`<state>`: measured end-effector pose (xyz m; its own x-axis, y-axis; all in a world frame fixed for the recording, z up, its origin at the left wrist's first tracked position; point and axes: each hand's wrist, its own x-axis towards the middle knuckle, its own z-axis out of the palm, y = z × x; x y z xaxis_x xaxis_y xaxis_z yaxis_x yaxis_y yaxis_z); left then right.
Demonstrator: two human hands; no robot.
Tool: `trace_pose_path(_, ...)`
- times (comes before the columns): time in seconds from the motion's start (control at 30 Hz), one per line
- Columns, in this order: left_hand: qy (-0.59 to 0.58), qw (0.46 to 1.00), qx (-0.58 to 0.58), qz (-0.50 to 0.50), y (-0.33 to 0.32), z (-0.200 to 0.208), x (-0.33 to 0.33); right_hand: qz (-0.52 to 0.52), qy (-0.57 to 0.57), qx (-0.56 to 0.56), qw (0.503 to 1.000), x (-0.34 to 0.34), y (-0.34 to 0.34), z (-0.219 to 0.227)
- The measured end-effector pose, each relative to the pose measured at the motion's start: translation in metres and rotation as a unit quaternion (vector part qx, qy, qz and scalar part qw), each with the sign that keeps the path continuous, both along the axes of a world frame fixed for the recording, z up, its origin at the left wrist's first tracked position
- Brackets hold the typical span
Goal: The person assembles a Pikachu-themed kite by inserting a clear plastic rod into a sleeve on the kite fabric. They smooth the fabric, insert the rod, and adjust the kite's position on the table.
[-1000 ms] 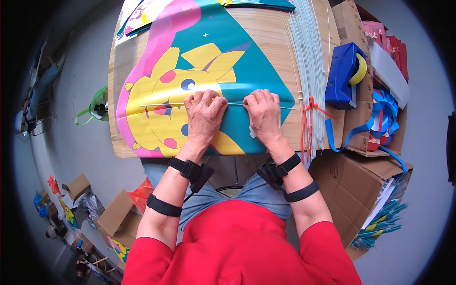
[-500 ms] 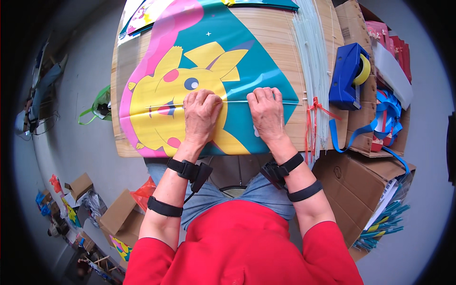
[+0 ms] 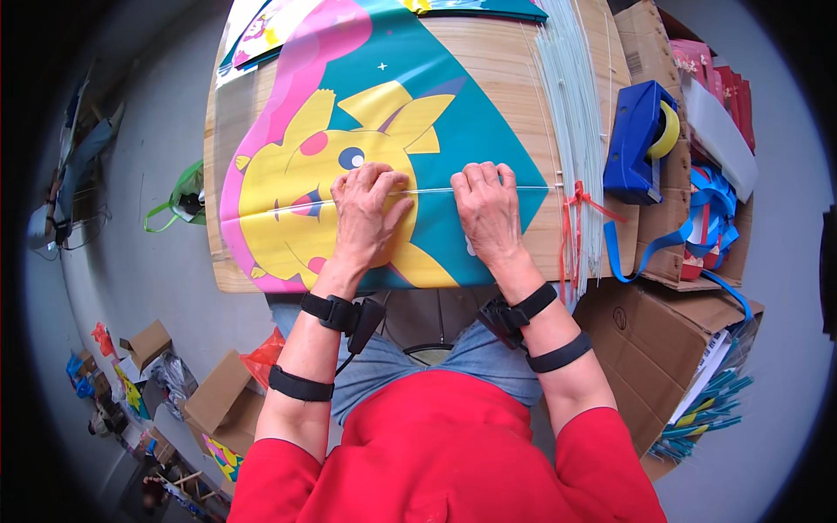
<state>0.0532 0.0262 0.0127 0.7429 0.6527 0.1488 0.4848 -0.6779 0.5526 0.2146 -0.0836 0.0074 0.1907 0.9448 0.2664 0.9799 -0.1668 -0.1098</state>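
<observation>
A kite sail (image 3: 475, 131) printed with a yellow cartoon figure on teal and pink lies across the wooden table. A thin white rod (image 3: 433, 189) runs along its middle, out to the pointed right corner. My right hand (image 3: 488, 209) is closed, its curled fingers on the rod near that corner. Further left, my left hand (image 3: 366, 213) rests on the yellow print with bent fingers at the rod and the thumb spread apart from them. The fingertips' exact contact with the rod is partly hidden under both hands.
A bundle of thin white rods (image 3: 580, 113), tied with red ribbon (image 3: 577, 205), lies along the table's right side. Beyond it are a blue tape dispenser (image 3: 634, 144) and cardboard boxes (image 3: 649, 349). More printed sheets (image 3: 488, 7) lie at the far edge. A green bag (image 3: 185, 192) stands left.
My left thumb has moved away from the fingers, and that hand has opened a little. The sail's right part lies smoother, and the rod's end now shows past the corner.
</observation>
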Motion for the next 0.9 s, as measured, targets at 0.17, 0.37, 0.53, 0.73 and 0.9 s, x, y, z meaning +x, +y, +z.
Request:
trace_pose_path(0.17, 0.007, 1.0, 0.007, -0.008, 0.0039, 0.001, 0.0003, -0.001, -0.006, -0.012, 1.0, -0.0021, 0.0015, 0.0001)
trace_pose_path(0.37, -0.004, 1.0, 0.026, -0.007, 0.0037, 0.0024, 0.0011, -0.004, 0.0, -0.008, 1.0, -0.0015, 0.001, -0.001)
trace_pose_path(0.53, 0.012, 1.0, 0.025, -0.004, 0.0039, 0.0057, 0.0028, -0.012, 0.015, 0.001, 1.0, -0.0016, 0.0003, -0.0039)
trace_pose_path(0.73, 0.011, 1.0, 0.026, -0.012, 0.0053, 0.0058, 0.0016, -0.02, 0.031, 0.004, 0.999, -0.0027, -0.0001, -0.0021)
trace_pose_path(0.9, 0.015, 0.999, 0.024, -0.02, 0.0064, 0.0096, 0.0023, -0.03, 0.039, 0.003, 0.999, -0.0045, 0.001, -0.0038)
